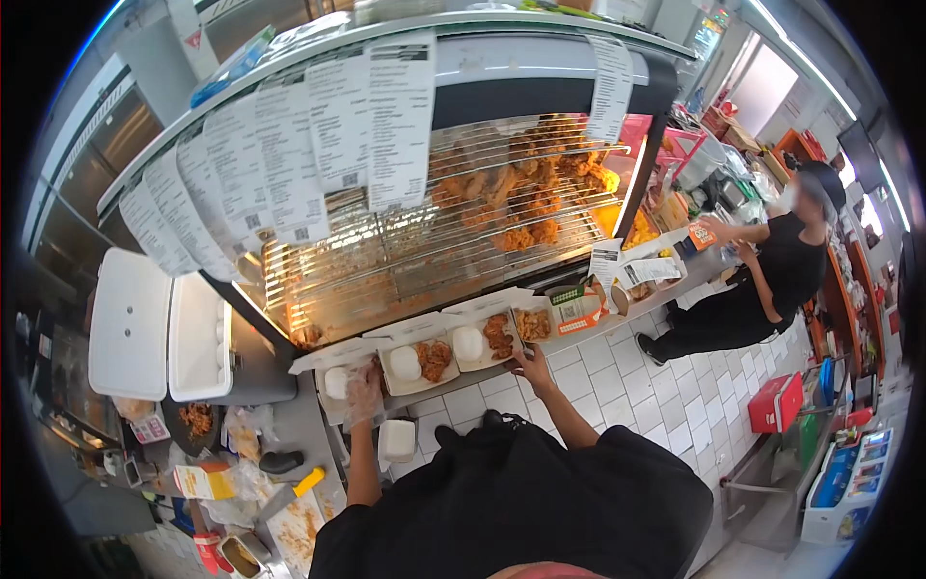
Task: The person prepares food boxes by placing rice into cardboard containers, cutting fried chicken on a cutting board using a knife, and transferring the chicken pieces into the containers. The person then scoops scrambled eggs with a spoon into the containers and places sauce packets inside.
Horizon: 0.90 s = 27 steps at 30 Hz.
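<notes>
My left hand (364, 396), in a clear plastic glove, reaches into the leftmost open carton (329, 410). White rice (336, 382) sits in that carton, and brown food shows by my fingertips; the glove hides whether I grip it. Bare, my right hand (535, 370) has its fingers at the front right corner of another open carton (479, 364). That one contains a rice mound (467, 343) and fried chicken (499, 336). Between my hands stands a third carton (418, 387) with rice and chicken. Right of my right hand, a box holds fried pieces (534, 325).
Behind the cartons is a heated display case (391, 268) with chicken on racks, hung with printed slips (401, 123). An open white-lined cooler (199, 340) stands left. A yellow-handled knife (289, 496) lies near a dirty board (296, 528). A co-worker (781, 260) stands right, handling a small box (700, 235).
</notes>
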Tool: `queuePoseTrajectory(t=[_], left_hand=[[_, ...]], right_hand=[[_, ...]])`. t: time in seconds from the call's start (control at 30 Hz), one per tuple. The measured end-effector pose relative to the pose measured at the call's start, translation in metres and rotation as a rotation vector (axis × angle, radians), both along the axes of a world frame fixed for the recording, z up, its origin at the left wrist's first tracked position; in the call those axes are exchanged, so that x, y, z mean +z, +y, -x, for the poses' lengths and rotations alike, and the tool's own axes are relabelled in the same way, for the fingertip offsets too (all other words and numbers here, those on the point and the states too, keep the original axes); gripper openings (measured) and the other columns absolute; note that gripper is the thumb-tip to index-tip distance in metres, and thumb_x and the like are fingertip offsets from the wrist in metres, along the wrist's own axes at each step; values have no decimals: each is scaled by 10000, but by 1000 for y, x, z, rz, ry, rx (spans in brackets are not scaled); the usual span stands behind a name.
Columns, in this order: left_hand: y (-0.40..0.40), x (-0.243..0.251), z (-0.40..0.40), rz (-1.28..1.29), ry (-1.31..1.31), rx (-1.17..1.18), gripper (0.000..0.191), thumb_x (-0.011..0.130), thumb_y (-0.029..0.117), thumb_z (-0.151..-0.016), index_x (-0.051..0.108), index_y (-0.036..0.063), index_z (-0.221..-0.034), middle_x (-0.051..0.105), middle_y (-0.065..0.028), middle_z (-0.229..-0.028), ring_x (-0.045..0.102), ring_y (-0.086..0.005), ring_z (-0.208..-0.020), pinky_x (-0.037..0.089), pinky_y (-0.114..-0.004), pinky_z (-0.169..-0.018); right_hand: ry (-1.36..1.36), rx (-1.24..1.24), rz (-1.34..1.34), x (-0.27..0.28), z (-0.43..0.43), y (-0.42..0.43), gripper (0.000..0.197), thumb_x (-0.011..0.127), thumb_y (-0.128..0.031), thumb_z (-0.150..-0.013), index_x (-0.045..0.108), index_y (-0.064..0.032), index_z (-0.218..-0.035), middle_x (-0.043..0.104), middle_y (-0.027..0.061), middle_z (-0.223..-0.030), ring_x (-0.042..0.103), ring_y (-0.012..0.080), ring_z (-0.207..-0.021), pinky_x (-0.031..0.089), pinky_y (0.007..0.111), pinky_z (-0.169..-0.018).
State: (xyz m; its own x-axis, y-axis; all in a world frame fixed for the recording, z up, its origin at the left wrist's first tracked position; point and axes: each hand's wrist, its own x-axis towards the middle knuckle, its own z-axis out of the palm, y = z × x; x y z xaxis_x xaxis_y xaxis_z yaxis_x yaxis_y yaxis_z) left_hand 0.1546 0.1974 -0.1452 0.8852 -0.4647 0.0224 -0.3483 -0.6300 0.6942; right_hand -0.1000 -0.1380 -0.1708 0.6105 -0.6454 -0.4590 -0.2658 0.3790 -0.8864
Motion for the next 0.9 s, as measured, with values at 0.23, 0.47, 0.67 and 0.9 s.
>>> queuePoseTrajectory(t=[0.23,0.47,0.67,0.9], left_hand=[[-6,-16,0,79,24,64,258,581,226,-912,666,58,-1088,678,-229,-1003,633,-418,-953,487,-503,-823],[0,-37,9,24,-144,128,293,659,178,-847,646,105,-1131,626,-198,-1078,581,-401,-1008,469,-489,-866],[-7,-27,13,155,-20,78,291,665,128,-832,657,83,-1119,594,-227,-1109,573,-390,-1017,465,-468,-879],[-6,-20,14,203,-65,127,299,664,62,-841,671,70,-1140,620,-208,-1076,588,-385,-1037,471,-447,-901]], right_hand=[[65,-132,-23,18,16,27,716,547,-490,-969,183,-97,-1445,616,192,-1187,690,281,-960,560,374,-744],[319,189,150,-14,81,23,472,538,-468,-979,557,-48,-1194,684,122,-1044,693,226,-911,555,349,-649],[847,1041,-291,-69,195,55,506,617,-400,-921,571,-82,-1311,600,165,-1257,571,263,-1139,505,403,-889],[726,853,-303,-125,259,87,508,618,-437,-906,611,-77,-1264,643,189,-1174,609,297,-1097,510,411,-896]])
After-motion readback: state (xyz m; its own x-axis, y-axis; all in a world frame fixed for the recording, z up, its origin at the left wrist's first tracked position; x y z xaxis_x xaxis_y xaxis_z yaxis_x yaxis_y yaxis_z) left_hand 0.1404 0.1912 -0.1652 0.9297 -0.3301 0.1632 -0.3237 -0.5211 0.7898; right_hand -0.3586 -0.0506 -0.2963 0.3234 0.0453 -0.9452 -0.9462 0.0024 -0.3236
